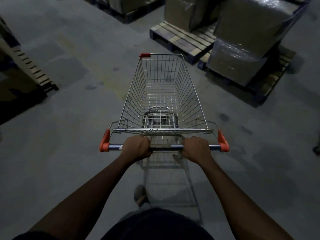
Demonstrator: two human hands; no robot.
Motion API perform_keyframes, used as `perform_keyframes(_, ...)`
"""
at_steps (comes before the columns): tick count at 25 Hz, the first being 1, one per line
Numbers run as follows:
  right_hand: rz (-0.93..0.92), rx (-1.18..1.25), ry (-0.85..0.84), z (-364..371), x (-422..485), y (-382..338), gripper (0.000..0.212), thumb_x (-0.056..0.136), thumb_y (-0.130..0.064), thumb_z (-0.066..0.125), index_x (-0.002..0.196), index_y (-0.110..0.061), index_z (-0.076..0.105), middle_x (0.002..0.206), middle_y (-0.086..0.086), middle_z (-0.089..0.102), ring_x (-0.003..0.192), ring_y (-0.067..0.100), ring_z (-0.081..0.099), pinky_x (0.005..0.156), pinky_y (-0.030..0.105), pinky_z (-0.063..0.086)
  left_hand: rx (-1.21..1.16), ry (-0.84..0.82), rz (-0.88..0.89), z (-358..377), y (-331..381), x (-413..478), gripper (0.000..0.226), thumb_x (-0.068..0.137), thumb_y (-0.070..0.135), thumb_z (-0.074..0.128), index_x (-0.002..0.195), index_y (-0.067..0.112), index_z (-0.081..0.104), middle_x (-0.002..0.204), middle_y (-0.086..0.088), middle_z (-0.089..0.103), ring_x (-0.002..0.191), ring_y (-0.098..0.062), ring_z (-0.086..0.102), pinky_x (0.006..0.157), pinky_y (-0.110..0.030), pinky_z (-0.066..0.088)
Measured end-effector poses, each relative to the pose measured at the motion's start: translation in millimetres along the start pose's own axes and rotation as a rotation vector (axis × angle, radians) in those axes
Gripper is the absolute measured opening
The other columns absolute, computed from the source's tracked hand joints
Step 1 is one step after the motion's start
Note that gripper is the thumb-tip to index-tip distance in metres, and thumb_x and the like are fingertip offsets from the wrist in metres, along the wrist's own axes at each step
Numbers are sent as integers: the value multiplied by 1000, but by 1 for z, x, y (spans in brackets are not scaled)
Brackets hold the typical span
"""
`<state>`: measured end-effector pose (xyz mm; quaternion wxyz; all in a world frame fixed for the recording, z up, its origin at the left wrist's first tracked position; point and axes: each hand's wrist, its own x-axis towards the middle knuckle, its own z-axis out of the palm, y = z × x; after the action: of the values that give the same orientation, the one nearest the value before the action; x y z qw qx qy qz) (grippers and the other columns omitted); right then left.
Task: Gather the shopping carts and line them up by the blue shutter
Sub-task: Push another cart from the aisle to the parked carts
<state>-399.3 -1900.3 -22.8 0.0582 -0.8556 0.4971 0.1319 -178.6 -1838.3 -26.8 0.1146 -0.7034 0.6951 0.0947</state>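
An empty wire shopping cart (194,94) with orange corner caps stands straight ahead of me on the grey concrete floor. Its metal handle bar (213,146) runs across the middle of the view. My left hand (136,147) is closed around the bar left of centre. My right hand (195,148) grips the bar right of centre. One of my feet (141,195) shows below the cart. No blue shutter and no other cart is in view.
Wooden pallets (183,38) with wrapped boxes (242,49) stand ahead on the right, close to the cart's front corner. More pallets (32,70) and stock lie at the left edge. Bare concrete floor (83,49) stretches ahead on the left.
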Motion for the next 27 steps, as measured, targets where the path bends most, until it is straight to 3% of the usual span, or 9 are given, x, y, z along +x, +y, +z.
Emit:
perform_keyframes(12,299,146,36,35,-91,122,28,81,-39,57,98,-19,66,98,7,69,91,28,65,76,34,49,140,2,308,-17,145,60,34,79,46,55,85,15,66,82,-10,68,75,-32,65,62,-32,48)
perform_keyframes(17,495,202,17,40,-99,174,31,81,-42,57,102,-20,66,104,8,68,96,29,65,79,34,49,203,23,497,-33,203,114,33,79,47,54,83,16,67,79,-8,67,71,-31,65,61,-31,49)
perform_keyframes(27,896,316,5,49,-130,261,26,80,-37,59,97,-20,69,95,6,70,87,27,66,74,30,48,317,46,899,-70,340,207,32,80,44,56,87,15,67,80,-6,68,71,-28,65,58,-30,43)
